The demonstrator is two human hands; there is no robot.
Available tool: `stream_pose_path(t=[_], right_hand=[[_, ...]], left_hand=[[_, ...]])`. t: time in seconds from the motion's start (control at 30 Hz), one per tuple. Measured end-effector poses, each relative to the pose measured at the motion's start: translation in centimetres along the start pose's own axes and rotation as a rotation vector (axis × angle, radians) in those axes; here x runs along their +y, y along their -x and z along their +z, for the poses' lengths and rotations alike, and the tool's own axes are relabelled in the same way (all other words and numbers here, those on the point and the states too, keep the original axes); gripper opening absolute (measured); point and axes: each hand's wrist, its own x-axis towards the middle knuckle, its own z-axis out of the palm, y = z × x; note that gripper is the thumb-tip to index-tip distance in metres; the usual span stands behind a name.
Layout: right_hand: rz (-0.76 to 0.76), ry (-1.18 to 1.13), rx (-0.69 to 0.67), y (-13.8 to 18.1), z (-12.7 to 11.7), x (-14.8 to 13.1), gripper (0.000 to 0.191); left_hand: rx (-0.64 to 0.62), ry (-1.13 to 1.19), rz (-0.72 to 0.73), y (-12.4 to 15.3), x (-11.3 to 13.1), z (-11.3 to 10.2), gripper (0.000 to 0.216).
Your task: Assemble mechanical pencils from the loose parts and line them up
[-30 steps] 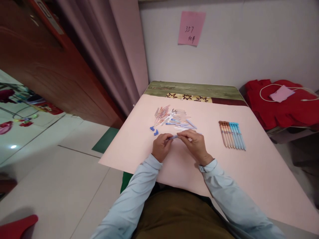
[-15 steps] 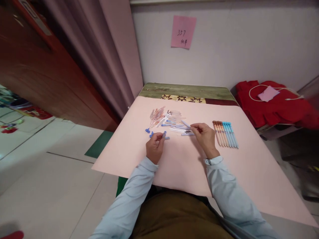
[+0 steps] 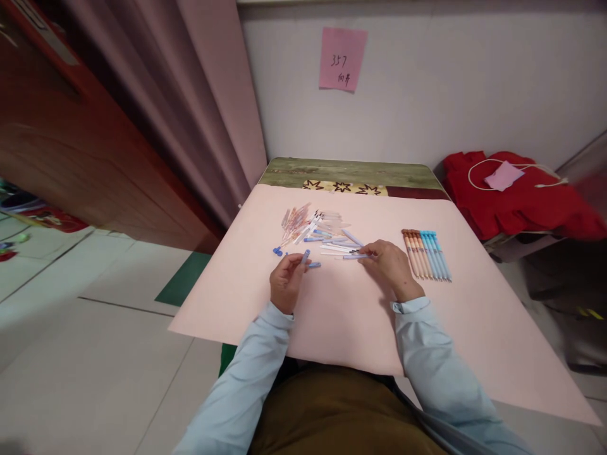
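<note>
My left hand [image 3: 287, 282] is closed around a short blue pen barrel [image 3: 306, 256], which points up between thumb and fingers. Another blue pen part [image 3: 313, 265] lies just beside those fingertips. My right hand [image 3: 391, 268] is lowered to the table, its fingers bent together at the dark ends of several white pen refills [image 3: 337, 249]. Whether a refill is pinched there is hidden by the fingers. A pale blue barrel [image 3: 351, 238] lies right by that hand's fingertips, and a second light blue barrel [image 3: 353, 257] reaches under them.
Pinkish-brown pen parts [image 3: 296, 221] are heaped behind my hands, with small blue pieces [image 3: 277, 251] at left. Brown-topped and blue-topped pens [image 3: 427, 254] lie in a row at right. Pink paper [image 3: 227, 297] covers the table. Red cloth [image 3: 502, 208] is beyond its right edge.
My right hand has moved slightly down and closer to the refill ends. My left hand keeps its hold on the blue barrel, which is turned a little. The view has shifted slightly.
</note>
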Motion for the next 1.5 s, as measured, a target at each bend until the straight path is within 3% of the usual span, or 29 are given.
stream_pose_path(t=[0.17, 0.3, 0.57, 0.87, 1.2, 1.5], right_hand=[[-0.047, -0.068, 0.034, 0.1, 0.4, -1.5, 0.01], [-0.118, -0.011, 0.1, -0.1, 1.7, -3.8, 0.015], [-0.179, 0.094, 0.074, -0.8, 3.8, -5.4, 0.023], [-0.158, 0.081, 0.053, -0.7, 3.5, -5.5, 0.019], [-0.3, 0.023, 0.017, -0.6, 3.5, -5.2, 0.016], [-0.243, -0.197, 0.263, 0.3, 1.6, -5.5, 0.012]], left_hand=[[0.001, 0.28, -0.155, -0.7, 0.0, -0.5, 0.028], [-0.002, 0.4, -0.19, -0.9, 0.2, -0.4, 0.024], [-0.07, 0.275, -0.17, -0.6, 0.2, 0.0, 0.028], [-0.088, 0.23, -0.219, -0.5, 0.5, 0.5, 0.031], [-0.044, 0.286, -0.285, -0.1, 0.8, 0.6, 0.033], [-0.072, 0.189, -0.316, -0.8, 2.4, 2.0, 0.032]])
